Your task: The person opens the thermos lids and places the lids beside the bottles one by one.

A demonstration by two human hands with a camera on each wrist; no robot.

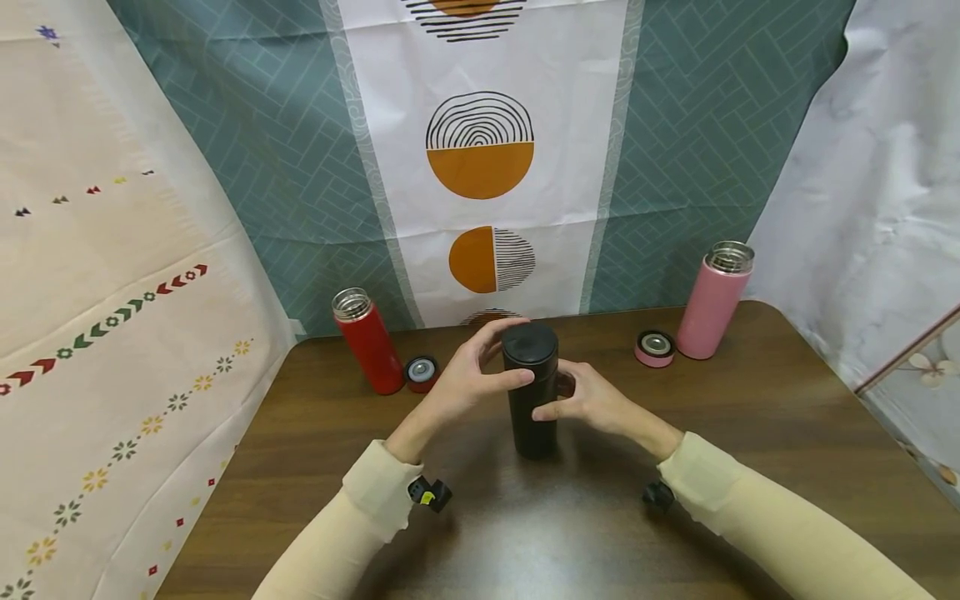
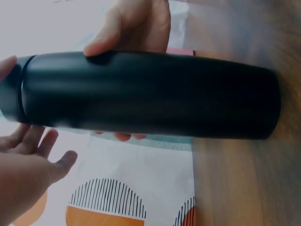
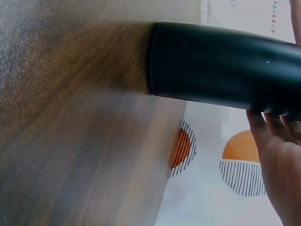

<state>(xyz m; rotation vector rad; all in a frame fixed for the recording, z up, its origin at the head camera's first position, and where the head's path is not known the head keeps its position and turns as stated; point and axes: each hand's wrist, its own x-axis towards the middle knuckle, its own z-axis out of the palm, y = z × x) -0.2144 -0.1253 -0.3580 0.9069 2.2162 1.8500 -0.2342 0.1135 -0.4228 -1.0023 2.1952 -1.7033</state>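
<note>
A black thermos bottle stands upright on the wooden table in front of me, its black lid on top. My left hand grips the lid between thumb and fingers. Lower down, my right hand holds the bottle's body, thumb on the near side and fingers round the far side. In the left wrist view a thin seam shows between lid and body. The right wrist view has the bottle's base right at the tabletop, with the right hand's fingers against its side.
To the left stands an open red bottle, its red lid beside it. An open pink bottle stands at the back right, next to its pink lid. Patterned cloth hangs behind the brown table.
</note>
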